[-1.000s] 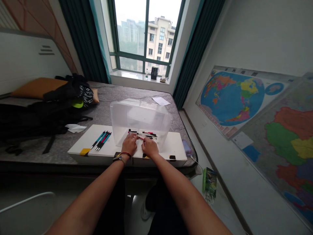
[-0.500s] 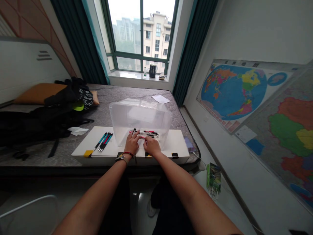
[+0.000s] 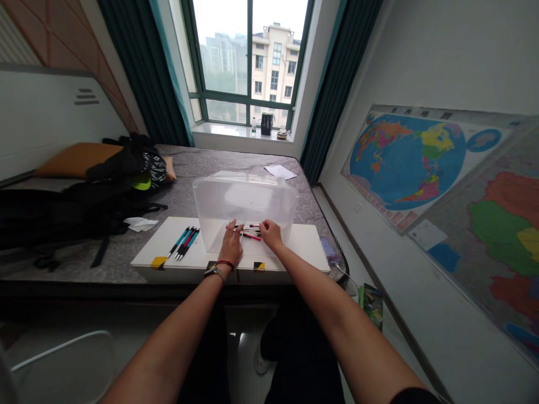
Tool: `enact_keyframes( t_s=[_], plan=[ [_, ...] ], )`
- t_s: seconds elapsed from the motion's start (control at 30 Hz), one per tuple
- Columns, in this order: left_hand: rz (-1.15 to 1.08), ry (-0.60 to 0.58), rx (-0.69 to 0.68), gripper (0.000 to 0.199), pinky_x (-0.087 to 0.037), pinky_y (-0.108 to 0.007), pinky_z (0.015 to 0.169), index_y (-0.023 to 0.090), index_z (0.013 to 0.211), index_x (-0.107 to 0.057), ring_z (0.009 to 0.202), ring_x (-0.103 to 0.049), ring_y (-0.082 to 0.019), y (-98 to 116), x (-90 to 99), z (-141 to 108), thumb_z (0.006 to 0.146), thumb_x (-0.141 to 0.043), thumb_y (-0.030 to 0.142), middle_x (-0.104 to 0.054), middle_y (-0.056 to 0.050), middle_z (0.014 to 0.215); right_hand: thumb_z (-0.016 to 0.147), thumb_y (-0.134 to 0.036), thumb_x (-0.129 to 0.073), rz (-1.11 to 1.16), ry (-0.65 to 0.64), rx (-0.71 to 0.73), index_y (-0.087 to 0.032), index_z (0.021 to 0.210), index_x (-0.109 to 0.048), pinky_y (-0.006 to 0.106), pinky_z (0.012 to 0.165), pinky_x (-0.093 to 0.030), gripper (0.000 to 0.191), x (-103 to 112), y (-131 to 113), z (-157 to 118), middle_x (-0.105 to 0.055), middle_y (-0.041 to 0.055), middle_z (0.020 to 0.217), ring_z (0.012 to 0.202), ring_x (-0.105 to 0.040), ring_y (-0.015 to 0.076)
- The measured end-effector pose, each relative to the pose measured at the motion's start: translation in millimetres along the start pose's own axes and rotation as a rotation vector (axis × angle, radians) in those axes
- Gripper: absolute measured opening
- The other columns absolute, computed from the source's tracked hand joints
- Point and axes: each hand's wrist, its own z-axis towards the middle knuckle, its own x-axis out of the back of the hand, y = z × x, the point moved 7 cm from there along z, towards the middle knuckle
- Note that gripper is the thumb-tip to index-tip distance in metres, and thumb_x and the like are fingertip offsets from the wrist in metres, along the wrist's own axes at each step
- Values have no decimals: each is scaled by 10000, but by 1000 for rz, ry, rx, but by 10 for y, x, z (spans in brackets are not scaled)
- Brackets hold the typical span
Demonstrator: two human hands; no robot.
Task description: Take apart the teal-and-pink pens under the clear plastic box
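red pen [image 3: 252,237]: as it lies crosswise, hands flank it closely!
left hand [image 3: 231,241]: fingers spread.
right hand [image 3: 270,233]: curled, grip unclear.

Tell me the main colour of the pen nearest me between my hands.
That pen is mainly red, best seen in the head view.

Pens [image 3: 184,243], 8 o'clock: teal, red, black. Loose pen [image 3: 252,237], 7 o'clock: red. Mattress [image 3: 210,163], 10 o'clock: grey, mottled. Curtain [image 3: 341,84], 1 o'clock: dark green. World map [image 3: 391,174], 3 o'clock: blue, multicoloured landmasses.
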Motion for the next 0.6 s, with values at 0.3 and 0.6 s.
enact_keyframes(
  t_s=[0.3, 0.6],
  plan=[
    [0, 33, 105, 655, -307, -516, 1213, 164, 1387, -418, 1451, -311, -285, -27, 74, 24, 750, -429, 10, -354, -160, 1507, 934, -324, -461, -45, -73, 18, -175, 897, -683, 226, 717, -437, 269, 394, -465, 172, -696, 14, 785, 758, -623, 145],
    [58, 11, 119, 572, -357, -541, 1161, 170, 1311, -493, 1336, -441, -301, -42, 69, 9, 756, -440, 43, -484, -161, 1374, 747, -188, -751, -672, -538, 78, -164, 893, -744, 309, 788, -517, 148, 132, -360, -67, -752, 143, 910, 877, -709, 263]
  ],
)
